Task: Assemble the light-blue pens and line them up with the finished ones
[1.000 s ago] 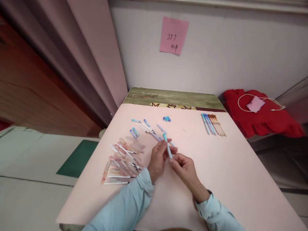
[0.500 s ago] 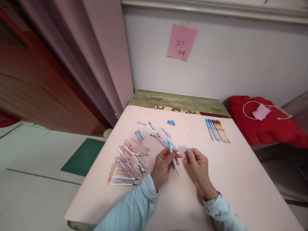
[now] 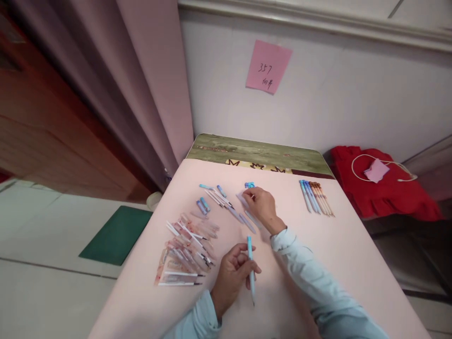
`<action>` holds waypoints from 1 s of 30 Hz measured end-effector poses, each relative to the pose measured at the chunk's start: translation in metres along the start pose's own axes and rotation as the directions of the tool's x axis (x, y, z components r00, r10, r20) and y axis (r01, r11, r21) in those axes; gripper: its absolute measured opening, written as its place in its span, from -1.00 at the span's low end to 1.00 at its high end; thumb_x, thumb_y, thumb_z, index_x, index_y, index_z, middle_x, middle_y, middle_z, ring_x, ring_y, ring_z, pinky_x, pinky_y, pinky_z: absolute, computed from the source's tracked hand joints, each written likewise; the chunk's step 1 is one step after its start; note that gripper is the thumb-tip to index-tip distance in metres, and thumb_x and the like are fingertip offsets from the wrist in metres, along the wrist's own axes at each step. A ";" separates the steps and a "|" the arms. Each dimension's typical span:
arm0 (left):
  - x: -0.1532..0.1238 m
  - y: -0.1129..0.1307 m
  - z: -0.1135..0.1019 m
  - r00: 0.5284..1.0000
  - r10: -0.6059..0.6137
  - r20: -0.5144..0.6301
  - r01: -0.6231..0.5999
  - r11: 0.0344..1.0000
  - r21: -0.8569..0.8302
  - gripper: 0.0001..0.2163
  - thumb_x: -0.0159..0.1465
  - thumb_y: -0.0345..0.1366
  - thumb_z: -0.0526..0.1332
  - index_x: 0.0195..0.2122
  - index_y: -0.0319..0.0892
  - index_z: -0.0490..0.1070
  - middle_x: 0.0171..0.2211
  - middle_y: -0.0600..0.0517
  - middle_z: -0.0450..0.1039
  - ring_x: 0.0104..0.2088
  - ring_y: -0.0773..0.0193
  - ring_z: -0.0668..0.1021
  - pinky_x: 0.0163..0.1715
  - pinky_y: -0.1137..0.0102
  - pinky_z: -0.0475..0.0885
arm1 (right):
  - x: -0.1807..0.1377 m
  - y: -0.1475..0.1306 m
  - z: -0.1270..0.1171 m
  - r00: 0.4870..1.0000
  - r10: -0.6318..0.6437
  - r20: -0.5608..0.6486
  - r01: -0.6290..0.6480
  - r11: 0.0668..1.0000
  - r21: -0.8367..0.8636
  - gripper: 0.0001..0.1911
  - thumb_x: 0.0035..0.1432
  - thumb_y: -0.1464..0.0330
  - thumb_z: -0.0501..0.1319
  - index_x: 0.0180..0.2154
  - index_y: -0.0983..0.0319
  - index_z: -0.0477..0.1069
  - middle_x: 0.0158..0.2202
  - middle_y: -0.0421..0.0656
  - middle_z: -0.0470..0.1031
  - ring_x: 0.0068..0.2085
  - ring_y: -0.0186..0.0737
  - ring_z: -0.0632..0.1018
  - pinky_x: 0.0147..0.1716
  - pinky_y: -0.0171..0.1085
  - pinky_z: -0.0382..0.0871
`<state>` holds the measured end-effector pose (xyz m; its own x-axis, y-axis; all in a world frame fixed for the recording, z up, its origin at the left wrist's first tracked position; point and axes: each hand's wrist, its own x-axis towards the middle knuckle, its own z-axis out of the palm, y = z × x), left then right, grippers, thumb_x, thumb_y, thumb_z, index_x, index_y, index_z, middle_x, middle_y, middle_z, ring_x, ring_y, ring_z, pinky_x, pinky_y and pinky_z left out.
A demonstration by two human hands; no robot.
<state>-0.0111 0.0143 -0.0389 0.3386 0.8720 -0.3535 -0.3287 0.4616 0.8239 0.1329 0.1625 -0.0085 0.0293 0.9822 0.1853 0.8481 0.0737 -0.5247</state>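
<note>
My left hand (image 3: 233, 274) is closed around a light blue pen (image 3: 250, 269), tip pointing toward me, low over the pink tabletop (image 3: 335, 254). My right hand (image 3: 262, 205) is stretched forward with its fingers curled over a pale pen part (image 3: 241, 197), just below a small pile of blue caps (image 3: 249, 185). Whether the fingers grip that part is unclear. Loose pen barrels and refills (image 3: 217, 197) lie left of this hand.
A heap of clear pen wrappers (image 3: 187, 247) lies at the left. A row of finished blue and brown pens (image 3: 315, 197) sits at the far right. Beyond the table, a red cloth (image 3: 384, 188) carries a white cable. A pink note (image 3: 268, 66) hangs on the wall.
My right hand has let go near the pen and reached forward to the parts by the blue caps. My left hand has drawn the blue pen back toward me.
</note>
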 end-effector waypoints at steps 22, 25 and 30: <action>0.005 0.015 0.006 1.000 -0.012 -0.025 0.011 1.000 -0.019 -0.56 0.17 -0.18 0.33 0.04 -0.23 0.37 -0.36 -0.08 0.54 -0.46 0.31 0.47 -0.49 0.46 0.35 | 0.041 0.058 0.006 0.976 0.204 0.081 -0.200 0.978 -0.056 -0.75 0.05 0.28 0.28 -0.21 0.25 0.48 -0.33 -0.12 0.58 -0.31 -0.22 0.52 -0.33 -0.33 0.24; 0.005 0.012 0.003 1.000 0.019 0.001 -0.019 0.999 -0.033 -0.52 0.15 -0.24 0.35 0.09 -0.22 0.36 -0.27 -0.11 0.54 -0.36 0.29 0.49 -0.37 0.43 0.36 | 0.038 0.055 0.008 0.978 0.200 0.067 -0.194 0.978 -0.077 -0.74 0.07 0.27 0.26 -0.17 0.22 0.47 -0.30 -0.13 0.57 -0.29 -0.22 0.51 -0.31 -0.33 0.24; 0.007 0.010 -0.001 1.000 0.003 -0.016 -0.004 1.000 -0.026 -0.52 0.14 -0.27 0.36 0.08 -0.21 0.34 -0.31 -0.05 0.55 -0.41 0.37 0.45 -0.39 0.48 0.30 | 0.032 0.053 0.009 0.980 0.192 0.049 -0.187 0.978 -0.097 -0.81 0.12 0.29 0.20 -0.23 0.22 0.49 -0.27 -0.11 0.56 -0.27 -0.20 0.51 -0.29 -0.31 0.25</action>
<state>-0.0128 0.0249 -0.0329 0.3237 0.8760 -0.3577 -0.3525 0.4625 0.8135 0.1740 0.1992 -0.0383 0.1660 0.9853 0.0401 0.8750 -0.1284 -0.4669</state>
